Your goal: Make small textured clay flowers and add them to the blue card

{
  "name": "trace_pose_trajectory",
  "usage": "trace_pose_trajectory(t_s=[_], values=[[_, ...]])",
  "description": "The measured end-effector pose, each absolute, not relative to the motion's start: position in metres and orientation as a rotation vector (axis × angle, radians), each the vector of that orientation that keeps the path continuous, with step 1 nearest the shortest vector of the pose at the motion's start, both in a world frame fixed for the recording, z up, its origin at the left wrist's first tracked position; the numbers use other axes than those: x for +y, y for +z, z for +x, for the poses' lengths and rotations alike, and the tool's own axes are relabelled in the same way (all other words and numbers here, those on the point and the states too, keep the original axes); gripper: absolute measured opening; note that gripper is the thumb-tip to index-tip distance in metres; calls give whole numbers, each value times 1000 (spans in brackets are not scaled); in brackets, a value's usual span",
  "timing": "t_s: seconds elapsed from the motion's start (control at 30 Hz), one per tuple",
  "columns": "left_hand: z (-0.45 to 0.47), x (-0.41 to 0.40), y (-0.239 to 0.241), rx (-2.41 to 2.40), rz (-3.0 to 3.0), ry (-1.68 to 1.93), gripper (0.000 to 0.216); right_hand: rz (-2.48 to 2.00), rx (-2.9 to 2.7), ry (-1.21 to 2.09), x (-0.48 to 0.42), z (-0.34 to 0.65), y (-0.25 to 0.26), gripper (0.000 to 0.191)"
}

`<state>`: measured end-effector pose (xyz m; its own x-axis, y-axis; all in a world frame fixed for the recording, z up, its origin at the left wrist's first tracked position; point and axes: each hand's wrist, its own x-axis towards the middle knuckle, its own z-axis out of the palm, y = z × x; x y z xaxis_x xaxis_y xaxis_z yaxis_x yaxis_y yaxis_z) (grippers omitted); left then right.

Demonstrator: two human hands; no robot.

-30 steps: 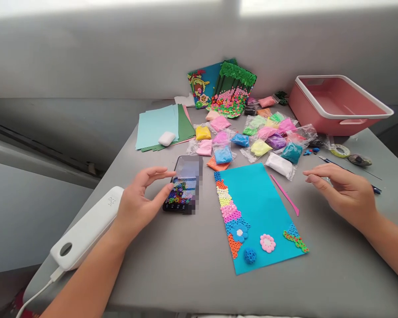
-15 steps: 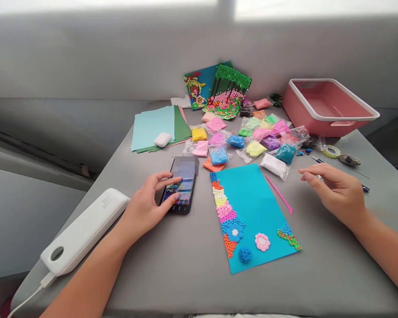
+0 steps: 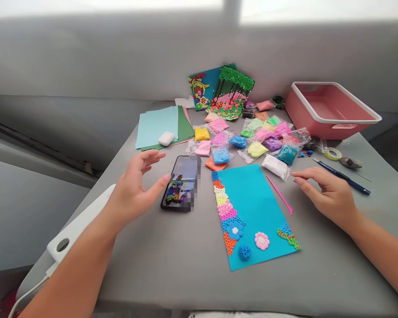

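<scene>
My left hand (image 3: 135, 190) is raised just left of the phone (image 3: 181, 183), thumb and fingers spread, nothing in it. The phone lies flat with a colourful picture on its screen. Over the table to the right, my right hand (image 3: 328, 194) has thumb and index tips close together, and no object shows between them. Between the hands lies a blue sheet (image 3: 252, 198) with beaded clay bands along its left edge. A blue clay flower (image 3: 235, 230), a pink clay flower (image 3: 262, 241) and a dark blue textured ball (image 3: 244, 252) sit on its lower part. A pink modelling tool (image 3: 279, 195) rests along its right side.
Several bags of coloured clay (image 3: 257, 149) spread behind the sheet. A pink basket (image 3: 334, 106) stands back right, near a dark blue pen-like tool (image 3: 346, 177) and tape roll (image 3: 332, 153). Coloured paper (image 3: 157, 126) carries a white case (image 3: 166, 138). A white power bank (image 3: 82, 225) lies left.
My left hand has lifted off the phone screen and moved left, its fingers opening. My right hand has shifted slightly left, uncovering more of the dark blue tool.
</scene>
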<state>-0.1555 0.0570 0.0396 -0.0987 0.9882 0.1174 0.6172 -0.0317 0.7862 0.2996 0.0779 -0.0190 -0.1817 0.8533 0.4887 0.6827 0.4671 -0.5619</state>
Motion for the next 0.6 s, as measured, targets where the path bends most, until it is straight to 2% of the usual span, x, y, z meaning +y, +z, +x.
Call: trace_pose_trajectory(t_s=[0.07, 0.1, 0.17, 0.27, 0.4, 0.5, 0.6], values=[[-155, 60, 51, 1743, 1726, 905, 82, -1291, -2013, 279, 77, 296, -21, 19], [-153, 62, 56, 1748, 1749, 927, 83, -1299, -2054, 280, 76, 295, -22, 22], [-146, 67, 68, 1775, 1774, 1041, 71, -1317, -2125, 268, 75, 292, -25, 27], [-134, 78, 83, 1924, 1819, 1094, 35, -1340, -2194, 224, 75, 291, -27, 24], [-126, 93, 83, 1995, 1874, 1021, 44, -1371, -2268, 191, 76, 296, -24, 24], [-127, 97, 74, 1981, 1944, 905, 37, -1391, -2321, 186, 73, 298, -18, 24], [-129, 96, 67, 1975, 1907, 934, 30, -1422, -2354, 182, 70, 293, -12, 20]])
